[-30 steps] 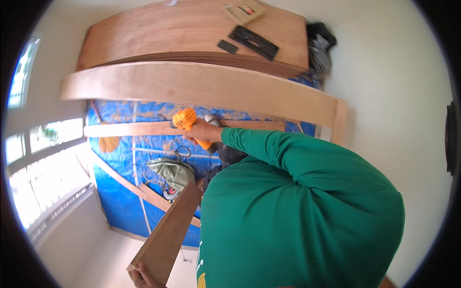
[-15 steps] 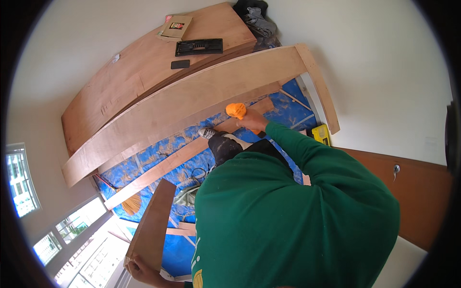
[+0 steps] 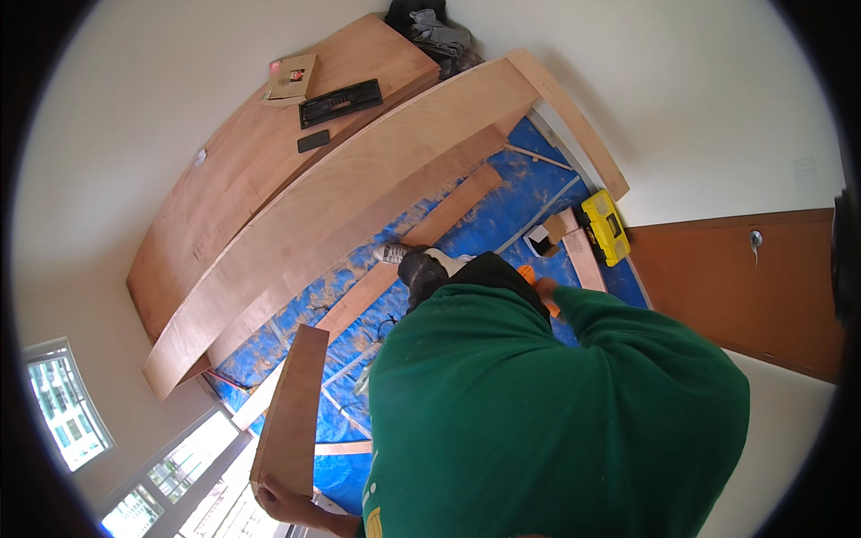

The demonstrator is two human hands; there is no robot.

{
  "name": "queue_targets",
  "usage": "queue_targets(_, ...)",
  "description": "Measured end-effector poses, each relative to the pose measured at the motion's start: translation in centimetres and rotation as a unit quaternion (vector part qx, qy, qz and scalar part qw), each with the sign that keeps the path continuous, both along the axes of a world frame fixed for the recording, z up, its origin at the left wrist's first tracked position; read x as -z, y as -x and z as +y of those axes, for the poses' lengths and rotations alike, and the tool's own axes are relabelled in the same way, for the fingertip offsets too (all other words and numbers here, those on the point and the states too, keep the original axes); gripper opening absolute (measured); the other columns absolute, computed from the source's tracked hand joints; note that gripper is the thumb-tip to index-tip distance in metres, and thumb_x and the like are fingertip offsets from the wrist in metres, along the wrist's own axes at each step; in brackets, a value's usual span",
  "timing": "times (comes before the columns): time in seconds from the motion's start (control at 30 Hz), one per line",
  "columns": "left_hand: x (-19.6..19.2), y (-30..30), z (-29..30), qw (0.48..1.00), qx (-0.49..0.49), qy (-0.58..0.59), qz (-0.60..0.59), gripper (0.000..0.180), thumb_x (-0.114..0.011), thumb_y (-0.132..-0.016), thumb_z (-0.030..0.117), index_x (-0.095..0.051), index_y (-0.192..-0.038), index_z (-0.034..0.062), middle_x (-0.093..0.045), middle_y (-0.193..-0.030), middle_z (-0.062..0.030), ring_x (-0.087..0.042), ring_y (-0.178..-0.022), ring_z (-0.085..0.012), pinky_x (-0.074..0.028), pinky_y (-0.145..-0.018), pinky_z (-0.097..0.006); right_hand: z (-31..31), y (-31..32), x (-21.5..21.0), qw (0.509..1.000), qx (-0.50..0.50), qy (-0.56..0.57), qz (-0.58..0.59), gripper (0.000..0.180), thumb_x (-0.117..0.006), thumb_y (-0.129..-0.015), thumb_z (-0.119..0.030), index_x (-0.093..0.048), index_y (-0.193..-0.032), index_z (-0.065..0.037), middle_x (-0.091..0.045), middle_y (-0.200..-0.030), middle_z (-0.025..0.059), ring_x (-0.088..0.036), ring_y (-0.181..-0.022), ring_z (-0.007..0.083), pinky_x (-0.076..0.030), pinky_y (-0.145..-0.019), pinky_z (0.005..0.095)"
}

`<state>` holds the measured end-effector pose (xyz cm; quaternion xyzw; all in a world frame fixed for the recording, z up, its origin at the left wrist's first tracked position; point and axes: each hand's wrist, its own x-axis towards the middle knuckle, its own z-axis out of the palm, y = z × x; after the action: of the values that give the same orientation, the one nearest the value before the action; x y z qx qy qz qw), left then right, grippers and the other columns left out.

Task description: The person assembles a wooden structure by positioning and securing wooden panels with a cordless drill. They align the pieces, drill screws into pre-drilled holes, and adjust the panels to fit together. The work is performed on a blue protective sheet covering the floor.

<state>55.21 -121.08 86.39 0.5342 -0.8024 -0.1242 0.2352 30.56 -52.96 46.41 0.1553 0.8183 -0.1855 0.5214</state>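
My left hand [image 3: 285,502] is closed around the lower end of a long brown wooden board [image 3: 294,403], which stands tilted up at my left side. Close against my right side, my right hand [image 3: 543,287] grips an orange cordless drill [image 3: 526,272]. Only parts of the drill show, because my dark trousers and green sleeve cover the rest. Below it lies blue sheeting [image 3: 484,229] strewn with sawdust.
Ahead curves a long plywood frame [image 3: 359,170] with an end piece [image 3: 574,121]. Behind it, a wooden panel [image 3: 242,152] bears a black tray [image 3: 341,103], a phone [image 3: 313,142] and a cardboard box [image 3: 291,79]. At right are a yellow toolbox [image 3: 606,229], small box [image 3: 541,240] and brown door [image 3: 735,287].
My right hand has drawn the drill back from in front of me toward my right side. The view has turned, bringing more of the toolbox in. My left hand still grips the board.
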Motion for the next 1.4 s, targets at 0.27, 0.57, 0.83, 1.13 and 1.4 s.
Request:
queue_targets(0.27,5.4,1.3,3.2,0.994,0.029,-0.108,0.005,0.046,-0.073,-0.102,0.036,-0.070,-0.083,-0.0060,-0.066,-0.097,-0.0125,-0.062,-0.084,-0.0235,-0.054,-0.078,-0.044,0.5,1.5,-2.2,0.995,-0.091,0.011,-0.029,0.032,-0.077,-0.095,-0.026,-0.083,-0.103,0.004,-0.082,-0.095,0.0207,-0.081,-0.076,0.0337,-0.067,-0.069,0.0478)
queue_targets(0.57,7.4,0.5,9.9,0.984,0.046,-0.168,-0.024,0.042,-0.073,-0.101,0.033,-0.073,-0.084,-0.0057,-0.065,-0.091,-0.0143,-0.063,-0.083,-0.0262,-0.053,-0.077,-0.047,-4.5,10.6,0.0,0.982,-0.074,0.110,0.134,0.065,-0.081,-0.089,-0.061,-0.082,-0.119,-0.003,-0.081,-0.118,0.0264,-0.075,-0.118,0.0473,-0.059,-0.097,0.0543)
queue_targets(0.83,8.3,-1.8,13.9,0.980,-0.020,-0.192,-0.041,0.036,-0.076,-0.102,0.028,-0.078,-0.096,-0.0077,-0.070,-0.104,-0.0154,-0.067,-0.097,-0.0267,-0.055,-0.086,-0.044,-4.8,11.4,-4.7,0.957,-0.033,0.255,0.132,0.053,-0.078,-0.096,-0.048,-0.080,-0.116,0.001,-0.082,-0.113,0.0243,-0.079,-0.111,0.0412,-0.058,-0.096,0.0505)
queue_targets(1.13,8.8,-2.4,12.6,0.981,-0.066,-0.178,-0.036,0.048,-0.079,-0.106,0.036,-0.070,-0.083,-0.0054,-0.067,-0.102,-0.0115,-0.067,-0.092,-0.0262,-0.055,-0.083,-0.044,-7.9,10.8,-7.9,0.943,-0.046,0.294,0.151,0.050,-0.080,-0.095,-0.041,-0.078,-0.123,0.000,-0.082,-0.115,0.0238,-0.079,-0.111,0.0399,-0.058,-0.097,0.0482)
queue_targets(1.4,8.0,-0.4,7.5,0.972,-0.112,-0.193,-0.080,0.047,-0.078,-0.106,0.034,-0.070,-0.085,-0.0061,-0.067,-0.099,-0.0123,-0.066,-0.087,-0.0259,-0.055,-0.080,-0.045,-22.6,19.2,-12.8,0.965,-0.147,0.191,0.101,0.052,-0.081,-0.092,-0.034,-0.073,-0.133,-0.003,-0.082,-0.115,0.0231,-0.079,-0.111,0.0390,-0.058,-0.099,0.0457)
